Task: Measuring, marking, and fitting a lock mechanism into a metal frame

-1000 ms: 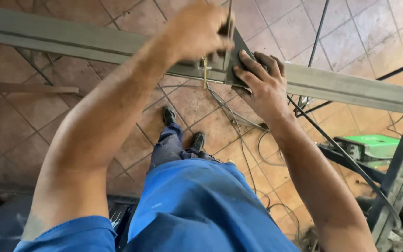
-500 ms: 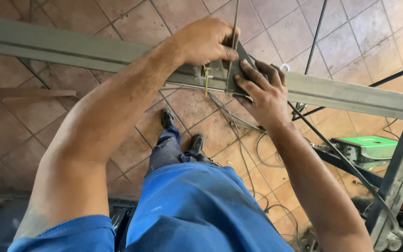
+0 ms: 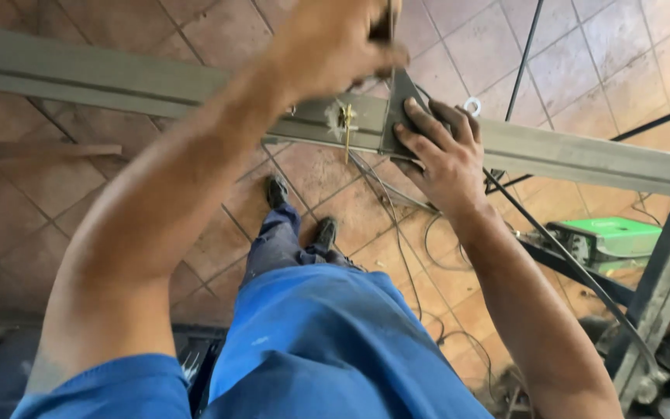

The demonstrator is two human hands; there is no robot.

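- Steel beam (image 3: 583,159): long grey section running level across the view, above the tiled floor (image 3: 195,31); judged heavy, rigid, hard-edged.
- Dark triangular plate (image 3: 398,109): stands against the beam's face; judged stiff, thin, liable to slip unless pressed.
- Right hand (image 3: 440,155): fingers spread flat, pinning the plate to the beam.
- Left hand (image 3: 335,43): blurred, closed around a thin upright rod (image 3: 390,15) just above the plate; best hold is the plate's broad face.

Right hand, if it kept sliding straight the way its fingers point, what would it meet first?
The right hand lies flat on the dark metal plate against the long steel beam, fingers pointing up and left. Straight on, they would likely meet the left hand gripping a thin rod there, though depth is unclear.
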